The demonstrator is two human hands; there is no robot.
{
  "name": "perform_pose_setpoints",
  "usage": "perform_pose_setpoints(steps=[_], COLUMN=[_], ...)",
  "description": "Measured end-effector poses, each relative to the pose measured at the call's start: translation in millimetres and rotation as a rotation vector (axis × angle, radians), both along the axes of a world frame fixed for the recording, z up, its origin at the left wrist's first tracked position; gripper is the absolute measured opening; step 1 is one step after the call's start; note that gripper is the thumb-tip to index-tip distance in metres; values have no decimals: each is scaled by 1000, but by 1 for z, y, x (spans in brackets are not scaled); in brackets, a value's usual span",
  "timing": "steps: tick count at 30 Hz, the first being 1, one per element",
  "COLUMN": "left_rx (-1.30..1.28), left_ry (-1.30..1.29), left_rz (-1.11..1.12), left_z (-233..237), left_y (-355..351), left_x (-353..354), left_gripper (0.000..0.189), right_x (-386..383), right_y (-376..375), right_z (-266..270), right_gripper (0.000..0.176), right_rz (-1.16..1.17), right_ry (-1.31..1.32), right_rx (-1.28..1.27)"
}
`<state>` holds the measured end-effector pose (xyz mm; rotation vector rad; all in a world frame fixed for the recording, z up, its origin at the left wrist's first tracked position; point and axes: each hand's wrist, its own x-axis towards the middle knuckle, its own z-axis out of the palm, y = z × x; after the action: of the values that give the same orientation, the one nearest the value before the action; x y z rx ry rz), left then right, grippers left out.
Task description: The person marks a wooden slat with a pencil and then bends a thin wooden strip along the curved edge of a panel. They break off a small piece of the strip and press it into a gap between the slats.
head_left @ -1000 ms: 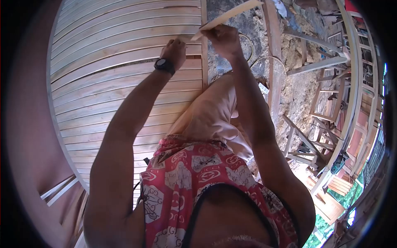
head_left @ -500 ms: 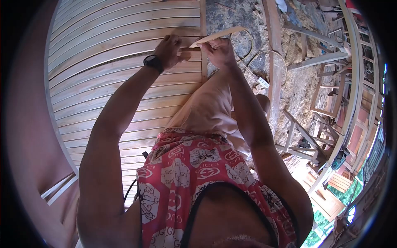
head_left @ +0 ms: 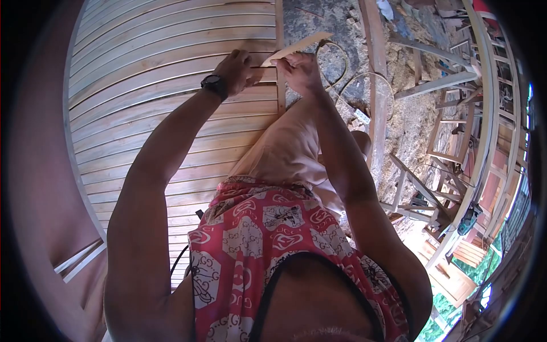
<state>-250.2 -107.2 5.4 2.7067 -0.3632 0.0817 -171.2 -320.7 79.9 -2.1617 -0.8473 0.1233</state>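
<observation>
Strip (head_left: 305, 44) (pale wood) in right hand (head_left: 299, 70)

Room over the slats, clutter to the right

Pale slatted wooden surface (head_left: 142, 128) lies flat; broad way through above it, left of the bare left hand (head_left: 234, 72). Beige-trousered leg (head_left: 285, 142) blocks nearer side. Right: thin tan looped cord (head_left: 392, 94), long brown wooden beam (head_left: 376, 51), greyish wooden trestle (head_left: 436, 86) obstruct.
</observation>
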Motion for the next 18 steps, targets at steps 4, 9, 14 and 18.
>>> perform_pose_setpoints(steps=[4,9,14,18], left_rx=[3,-39,-83,-141], left_ry=[-17,-6,6,-96], left_rz=[14,27,76,153], left_z=[-2,0,5,-4], left_y=[-1,-2,-11,-23], left_x=[0,-1,-11,-18], left_gripper=[56,51,43,27], right_x=[1,0,0,1], right_y=[0,3,1,-3], right_z=[1,2,-9,-18], right_gripper=[12,10,19,22], right_rz=[-12,-22,-20,-27], right_ry=[55,22,102,119], right_rx=[-12,-5,53,64])
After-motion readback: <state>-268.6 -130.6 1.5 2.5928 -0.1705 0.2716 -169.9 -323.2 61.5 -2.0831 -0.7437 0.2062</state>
